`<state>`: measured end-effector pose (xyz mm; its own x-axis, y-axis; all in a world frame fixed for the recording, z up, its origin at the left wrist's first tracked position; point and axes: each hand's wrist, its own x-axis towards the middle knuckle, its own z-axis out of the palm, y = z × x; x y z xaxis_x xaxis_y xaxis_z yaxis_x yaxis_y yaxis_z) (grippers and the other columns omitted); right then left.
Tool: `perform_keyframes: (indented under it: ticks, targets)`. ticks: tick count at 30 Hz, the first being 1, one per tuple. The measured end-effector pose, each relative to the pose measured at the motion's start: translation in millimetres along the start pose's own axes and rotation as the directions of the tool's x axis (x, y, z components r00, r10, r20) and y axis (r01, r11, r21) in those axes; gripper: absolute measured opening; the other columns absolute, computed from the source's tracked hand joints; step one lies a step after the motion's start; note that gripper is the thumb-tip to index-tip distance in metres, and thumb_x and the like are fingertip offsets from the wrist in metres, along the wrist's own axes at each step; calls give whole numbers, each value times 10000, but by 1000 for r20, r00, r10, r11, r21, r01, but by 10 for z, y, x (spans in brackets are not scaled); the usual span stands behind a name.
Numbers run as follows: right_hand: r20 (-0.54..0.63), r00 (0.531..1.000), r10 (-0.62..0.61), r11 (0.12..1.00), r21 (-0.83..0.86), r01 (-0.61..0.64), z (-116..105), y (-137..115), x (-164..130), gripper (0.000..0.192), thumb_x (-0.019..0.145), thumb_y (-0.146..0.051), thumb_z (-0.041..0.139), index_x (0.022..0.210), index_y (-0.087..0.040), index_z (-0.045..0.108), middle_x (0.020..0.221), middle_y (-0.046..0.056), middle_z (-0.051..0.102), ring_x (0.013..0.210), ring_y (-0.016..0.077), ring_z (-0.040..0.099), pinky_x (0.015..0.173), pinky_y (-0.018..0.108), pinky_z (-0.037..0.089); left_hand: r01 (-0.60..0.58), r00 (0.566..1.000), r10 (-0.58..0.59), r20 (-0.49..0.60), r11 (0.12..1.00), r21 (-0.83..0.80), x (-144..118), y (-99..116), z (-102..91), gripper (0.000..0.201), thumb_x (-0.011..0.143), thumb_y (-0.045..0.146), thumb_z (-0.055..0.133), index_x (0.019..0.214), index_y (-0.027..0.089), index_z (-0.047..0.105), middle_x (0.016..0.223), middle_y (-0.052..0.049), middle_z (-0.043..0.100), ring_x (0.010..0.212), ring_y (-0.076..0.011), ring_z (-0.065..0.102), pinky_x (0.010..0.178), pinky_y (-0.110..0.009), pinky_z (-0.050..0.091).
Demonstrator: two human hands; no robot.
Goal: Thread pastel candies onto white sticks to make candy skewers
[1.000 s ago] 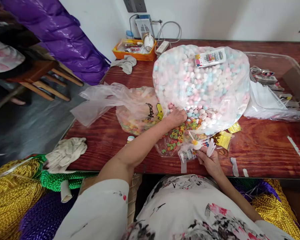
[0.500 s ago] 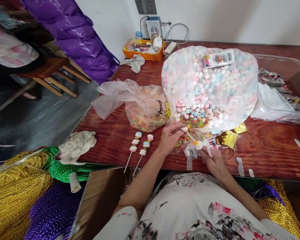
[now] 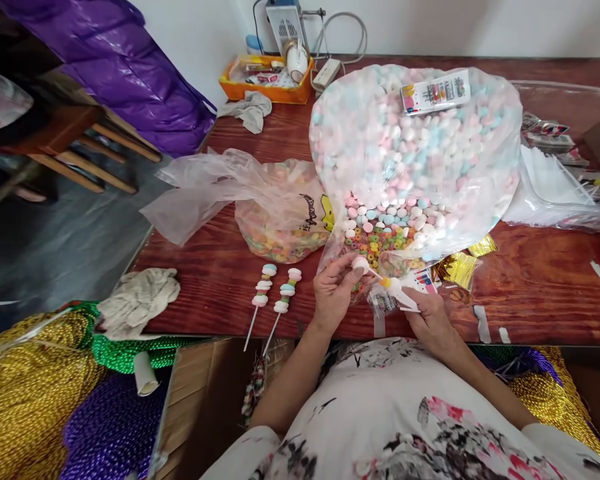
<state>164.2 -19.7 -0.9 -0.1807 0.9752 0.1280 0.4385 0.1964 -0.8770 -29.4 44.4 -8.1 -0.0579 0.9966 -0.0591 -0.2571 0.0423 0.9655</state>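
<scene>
In the head view, a white marshmallow [image 3: 361, 265] is pinched in the left hand [image 3: 334, 291] and is being pressed onto the tip of a stick [image 3: 399, 294], which is gripped in the right hand [image 3: 433, 322] at the near edge of the desk [image 3: 540, 293]. Threading is judged to be under way; the piece would next need to be slid down to the one already seated. Two finished skewers [image 3: 273, 300] are counted by the near edge, and two open candy bags [image 3: 415, 153] behind the hands
</scene>
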Motion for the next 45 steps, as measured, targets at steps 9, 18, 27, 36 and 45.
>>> perform_keyframes:
  ticks: [9, 18, 27, 36, 45]
  targets:
    - [59, 998, -20, 997, -73, 24, -13, 31, -83, 503, 801, -34, 415, 1164, -218, 709, 966, 44, 773, 804, 197, 696, 739, 281, 523, -220, 973, 231, -30, 953, 208, 13, -113, -26, 348, 750, 331, 841, 1084, 256, 777, 1051, -47, 786, 960, -205, 733, 924, -364, 600]
    - [212, 976, 57, 997, -65, -44, -36, -27, -31, 362, 898, -90, 415, 1034, -196, 733, 804, 35, 726, 738, 181, 663, 692, 264, 464, -720, 671, 663, 332, 474, 507, 54, -79, -162, 313, 895, 139, 671, 1187, 244, 706, 1069, -54, 785, 971, -195, 733, 898, -369, 599]
    - [93, 989, 118, 964, 227, -136, 171, -19, -76, 282, 989, -237, 462, 820, -179, 680, 635, -24, 501, 582, 122, 410, 589, 248, 358, -834, 492, 718, 493, 226, 502, 3, 72, -187, 373, 891, 40, 611, 1219, 207, 670, 1133, -105, 770, 1096, -227, 726, 916, -381, 616]
    - [145, 976, 164, 900, 383, -208, 370, -18, -14, 378, 987, -365, 513, 666, -175, 576, 624, -40, 367, 588, 108, 318, 562, 258, 272, -812, 527, 735, 427, 287, 509, -35, 97, -184, 447, 890, 51, 638, 1294, 241, 641, 1175, -89, 758, 1083, -219, 729, 895, -364, 620]
    - [90, 971, 223, 890, 387, -241, 320, -33, 0, 422, 971, -467, 525, 666, -182, 585, 637, -29, 373, 630, 126, 329, 583, 259, 292, -892, 358, 657, 664, 29, 451, 32, 91, -157, 560, 888, -3, 531, 1427, 147, 539, 1257, -199, 705, 1232, -283, 659, 955, -409, 600]
